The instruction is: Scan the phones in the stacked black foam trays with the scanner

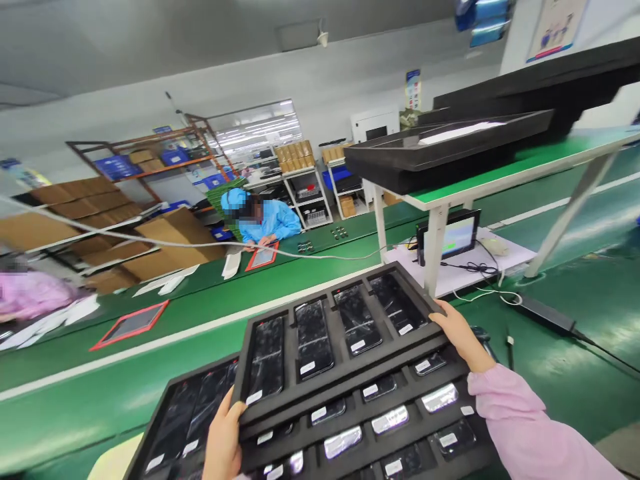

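Note:
I hold a black foam tray (340, 380) by its two ends, tilted and lifted above a stack of similar trays (425, 453). Several wrapped dark phones (313, 337) lie in its slots, each with a small white label. My left hand (223, 440) grips the tray's near left corner. My right hand (457, 333), in a pink sleeve, grips the right end. The lower trays hold more phones, some with shiny wrapping.
A green conveyor belt (165, 347) runs across with red-framed tablets (131, 324) on it. A person in blue (263, 220) works across the belt. A raised green shelf (500, 173) carries empty black trays (440, 150). A small screen (453, 237) and cables sit beneath it.

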A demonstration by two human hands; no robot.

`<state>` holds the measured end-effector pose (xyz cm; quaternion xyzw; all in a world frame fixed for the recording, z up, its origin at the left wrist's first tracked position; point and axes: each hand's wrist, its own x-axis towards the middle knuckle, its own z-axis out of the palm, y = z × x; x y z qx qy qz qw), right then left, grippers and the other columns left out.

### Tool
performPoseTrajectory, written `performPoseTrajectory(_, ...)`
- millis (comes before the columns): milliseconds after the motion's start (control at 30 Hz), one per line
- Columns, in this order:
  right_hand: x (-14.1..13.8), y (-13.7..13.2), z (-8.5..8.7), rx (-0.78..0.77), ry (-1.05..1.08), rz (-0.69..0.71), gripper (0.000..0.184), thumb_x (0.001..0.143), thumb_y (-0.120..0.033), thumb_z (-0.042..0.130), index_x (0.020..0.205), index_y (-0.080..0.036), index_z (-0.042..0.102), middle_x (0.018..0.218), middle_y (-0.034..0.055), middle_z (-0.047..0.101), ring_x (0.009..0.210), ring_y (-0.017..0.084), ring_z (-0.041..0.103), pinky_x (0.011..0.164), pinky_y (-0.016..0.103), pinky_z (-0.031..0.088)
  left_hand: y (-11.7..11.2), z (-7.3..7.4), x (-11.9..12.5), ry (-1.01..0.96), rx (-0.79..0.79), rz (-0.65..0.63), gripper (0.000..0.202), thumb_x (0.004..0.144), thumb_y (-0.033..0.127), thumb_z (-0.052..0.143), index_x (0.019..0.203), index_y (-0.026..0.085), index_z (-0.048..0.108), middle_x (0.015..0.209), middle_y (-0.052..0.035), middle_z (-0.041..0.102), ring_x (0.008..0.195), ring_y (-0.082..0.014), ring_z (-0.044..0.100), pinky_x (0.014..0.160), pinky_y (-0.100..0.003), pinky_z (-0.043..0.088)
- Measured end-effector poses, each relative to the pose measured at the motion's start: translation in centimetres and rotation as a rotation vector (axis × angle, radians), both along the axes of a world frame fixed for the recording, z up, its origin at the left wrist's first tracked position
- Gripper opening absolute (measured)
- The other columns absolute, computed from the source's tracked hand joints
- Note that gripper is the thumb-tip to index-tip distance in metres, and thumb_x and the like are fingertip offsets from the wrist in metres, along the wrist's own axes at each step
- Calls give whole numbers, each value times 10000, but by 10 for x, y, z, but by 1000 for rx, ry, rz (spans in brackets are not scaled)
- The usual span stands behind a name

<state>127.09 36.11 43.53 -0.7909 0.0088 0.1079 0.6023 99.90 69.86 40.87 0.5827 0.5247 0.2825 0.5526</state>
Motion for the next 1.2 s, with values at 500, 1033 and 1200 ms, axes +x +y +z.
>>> performPoseTrajectory(500,3,-4,-1,91,133,-27,613,363,-428,602,924,-190,535,848,45,609,760,224,535,645,291,414,-12,3,3,-122,11,15,632,486,223,500,1096,99,614,795,-21,636,708,-162,514,648,-255,375)
performPoseTrajectory(1033,-4,-1,13,136,235,-62,580,362,-316,593,926,-209,511,774,18,578,658,179,482,541,253,398,-15,6,1,-151,3,-19,607,470,220,476,1054,104,597,826,-24,609,753,-171,506,676,-259,368)
performPoseTrajectory(1200,-3,-2,10,141,236,-80,597,337,-321,610,917,-214,520,703,-2,542,646,183,476,522,258,387,-15,4,0,-169,-17,19,594,467,200,487,1047,113,583,848,-27,603,731,-154,484,647,-248,357)
